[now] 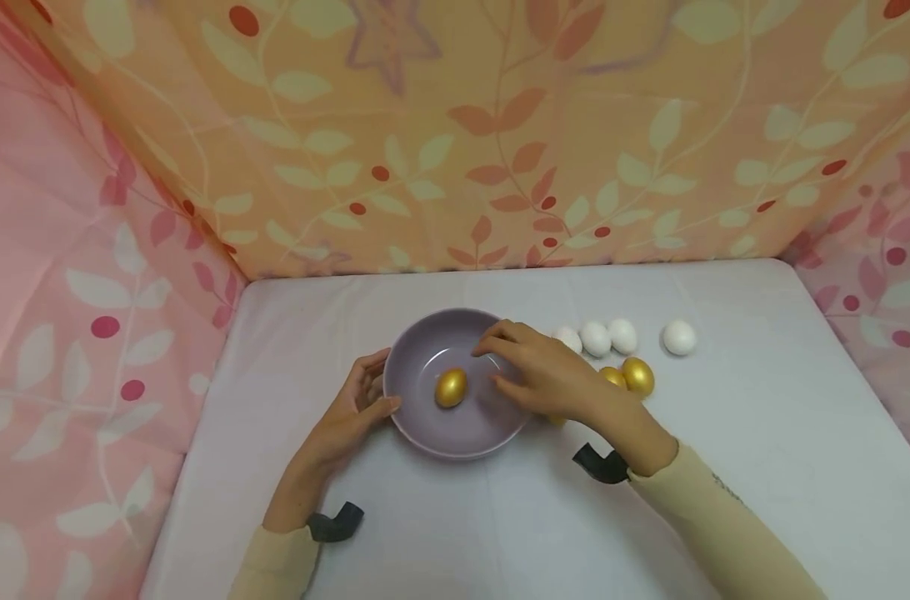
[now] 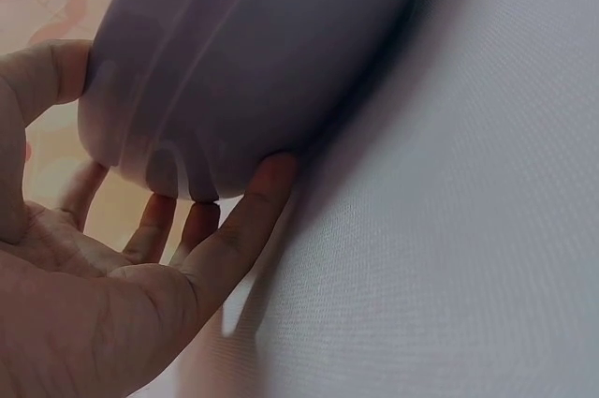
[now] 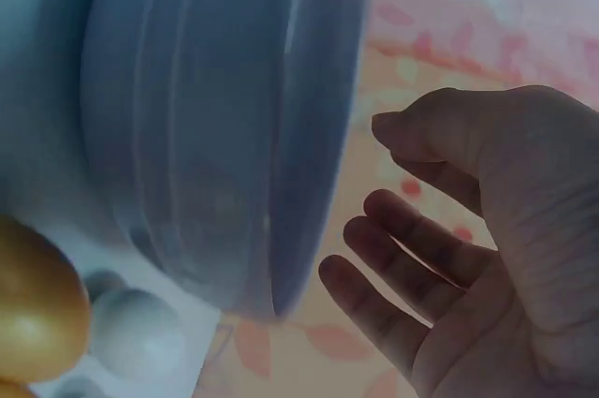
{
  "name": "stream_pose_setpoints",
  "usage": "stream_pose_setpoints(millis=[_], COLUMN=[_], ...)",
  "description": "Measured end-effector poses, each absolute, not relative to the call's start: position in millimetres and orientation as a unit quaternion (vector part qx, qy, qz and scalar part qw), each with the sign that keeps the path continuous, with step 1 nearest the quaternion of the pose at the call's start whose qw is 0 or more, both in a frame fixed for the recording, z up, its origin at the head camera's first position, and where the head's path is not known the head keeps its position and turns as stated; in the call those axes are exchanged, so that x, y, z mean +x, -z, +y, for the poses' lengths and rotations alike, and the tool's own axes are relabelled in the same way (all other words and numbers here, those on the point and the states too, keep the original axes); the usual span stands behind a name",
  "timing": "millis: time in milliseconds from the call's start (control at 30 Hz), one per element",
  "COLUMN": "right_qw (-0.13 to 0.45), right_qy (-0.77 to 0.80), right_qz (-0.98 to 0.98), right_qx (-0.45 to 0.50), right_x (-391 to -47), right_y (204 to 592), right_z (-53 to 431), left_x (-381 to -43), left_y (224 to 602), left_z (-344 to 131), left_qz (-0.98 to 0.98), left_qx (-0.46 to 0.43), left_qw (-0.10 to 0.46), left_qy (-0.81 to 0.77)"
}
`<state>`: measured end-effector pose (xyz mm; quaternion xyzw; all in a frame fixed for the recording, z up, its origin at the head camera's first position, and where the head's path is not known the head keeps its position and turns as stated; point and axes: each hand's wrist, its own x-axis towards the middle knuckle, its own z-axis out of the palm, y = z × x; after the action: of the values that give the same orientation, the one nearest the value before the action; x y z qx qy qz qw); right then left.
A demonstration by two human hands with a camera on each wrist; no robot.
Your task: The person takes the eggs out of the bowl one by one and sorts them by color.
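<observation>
A purple bowl [image 1: 419,354] rests on the white table with one golden egg [image 1: 451,388] inside. My left hand [image 1: 350,417] grips the bowl's left side; in the left wrist view its thumb is at the rim and the fingertips touch the outer wall. Over the right part of the bowl is my right hand [image 1: 548,367], its fingers apart and loosely bent with nothing between them. The right wrist view shows that hand [image 3: 496,239] above the bowl's rim [image 3: 318,136]. More golden eggs [image 1: 638,377] lie right of the bowl, partly hidden by the right hand and forearm.
Several white eggs lie behind the golden ones, three in a row [image 1: 595,339] and one apart [image 1: 679,337] to the right. Patterned cloth [image 1: 425,167] hangs behind the table and at both sides. Each wrist carries a dark strap piece [image 1: 335,522].
</observation>
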<state>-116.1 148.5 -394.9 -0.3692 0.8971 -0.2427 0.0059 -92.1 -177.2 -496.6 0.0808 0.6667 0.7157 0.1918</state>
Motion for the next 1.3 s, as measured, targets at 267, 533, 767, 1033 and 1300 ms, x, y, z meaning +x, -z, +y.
stream_pose_setpoints(millis=[267,533,767,1033,1300], right_qw=[0.040,0.114,0.181,0.216,0.186], right_qy=[0.186,0.167,0.152,0.109,0.098], right_qz=[0.872,0.855,0.848,0.860,0.862], right_qx=[-0.451,-0.478,-0.474,-0.450,-0.461], right_x=[-122.6,-132.8,-144.1,-148.6,-149.4], right_y=[404.2,400.7,400.4,400.1,408.8], right_z=[113.8,98.4,90.2,82.0,70.5], left_x=[-94.6,-101.1,-98.3,-95.2,-93.4], left_y=[496.6,497.8,496.3,496.1,496.8], left_z=[-176.2,-170.6,-171.5,-175.1,-178.8], left_qz=[0.652,0.644,0.642,0.646,0.644], left_qx=[0.085,0.103,0.097,0.092,0.094], left_qw=[0.195,0.202,0.198,0.200,0.196], left_qy=[-0.728,-0.730,-0.734,-0.731,-0.733])
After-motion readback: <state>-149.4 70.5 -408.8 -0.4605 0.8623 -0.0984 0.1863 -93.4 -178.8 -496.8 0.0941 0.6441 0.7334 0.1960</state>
